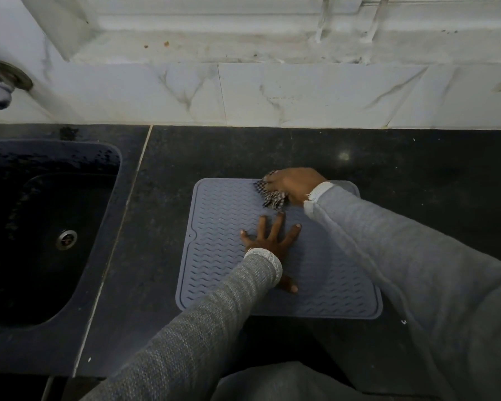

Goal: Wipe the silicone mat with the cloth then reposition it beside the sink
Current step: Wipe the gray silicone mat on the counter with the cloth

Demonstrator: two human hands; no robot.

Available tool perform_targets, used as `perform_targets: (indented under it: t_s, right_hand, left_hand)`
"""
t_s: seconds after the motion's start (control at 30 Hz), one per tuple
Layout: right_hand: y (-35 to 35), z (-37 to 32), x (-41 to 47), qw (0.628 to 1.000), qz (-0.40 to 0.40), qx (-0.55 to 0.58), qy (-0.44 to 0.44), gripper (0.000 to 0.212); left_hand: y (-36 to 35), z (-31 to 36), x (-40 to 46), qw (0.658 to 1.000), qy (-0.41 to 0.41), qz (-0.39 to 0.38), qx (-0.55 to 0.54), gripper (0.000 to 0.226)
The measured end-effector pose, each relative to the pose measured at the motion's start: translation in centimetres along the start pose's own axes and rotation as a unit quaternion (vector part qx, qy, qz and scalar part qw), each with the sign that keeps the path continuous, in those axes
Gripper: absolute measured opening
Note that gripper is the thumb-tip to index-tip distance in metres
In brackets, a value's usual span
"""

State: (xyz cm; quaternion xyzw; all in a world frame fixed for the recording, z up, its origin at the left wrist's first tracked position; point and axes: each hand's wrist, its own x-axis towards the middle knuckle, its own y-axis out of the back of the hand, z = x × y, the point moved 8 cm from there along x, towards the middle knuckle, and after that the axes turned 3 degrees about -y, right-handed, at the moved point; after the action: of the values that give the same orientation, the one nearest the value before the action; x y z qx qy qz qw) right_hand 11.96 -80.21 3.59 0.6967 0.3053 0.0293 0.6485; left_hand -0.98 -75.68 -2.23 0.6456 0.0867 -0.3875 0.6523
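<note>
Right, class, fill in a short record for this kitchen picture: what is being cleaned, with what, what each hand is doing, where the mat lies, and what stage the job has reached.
item cleaned: grey silicone mat, lying flat
tool: checked cloth
right hand: grips the cloth at the mat's far edge
left hand: fingers spread, pressing on the mat
surface: dark counter
sink: to the left of the mat, with a strip of bare counter between them
stage: wiping under way; mat not yet repositioned

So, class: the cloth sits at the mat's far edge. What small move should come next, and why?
Probably draw the right hand and its checked cloth back across the mat, since the near ridges lie uncovered and the left hand pins it flat.
</note>
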Motion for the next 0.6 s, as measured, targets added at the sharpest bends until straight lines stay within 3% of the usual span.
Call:
perform_targets:
  t_s: [0.1, 0.17, 0.33, 0.47, 0.53, 0.6]
  right_hand:
    - [-3.2, -0.1, -0.4, 0.994, -0.057, -0.078, 0.048, 0.051]
    - [-3.4, 1.2, -1.2, 0.991, -0.045, -0.106, 0.070, 0.060]
    - [-1.0, 4.2, -1.8, 0.987, -0.076, -0.140, 0.008, 0.040]
    - [1.6, 2.3, -0.7, 0.998, -0.009, -0.058, 0.012, 0.033]
    - [0.9, 0.3, 0.4, 1.000, -0.015, 0.001, 0.017, 0.041]
    - [-1.1, -1.0, 1.0, 0.998, -0.038, -0.026, 0.042, 0.043]
  left_hand:
    - [-0.2, -0.2, 0.2, 1.000, 0.005, -0.004, 0.003, 0.135]
    - [-0.3, -0.2, 0.3, 1.000, 0.007, -0.003, 0.003, 0.135]
    - [-0.2, -0.2, 0.3, 1.000, 0.001, 0.016, -0.002, 0.137]
    - [-0.3, -0.1, 0.2, 1.000, 0.001, 0.018, 0.001, 0.137]
    - [-0.2, -0.1, 0.2, 1.000, -0.001, 0.018, 0.004, 0.136]
    - [-0.3, -0.2, 0.4, 1.000, 0.002, 0.013, 0.005, 0.136]
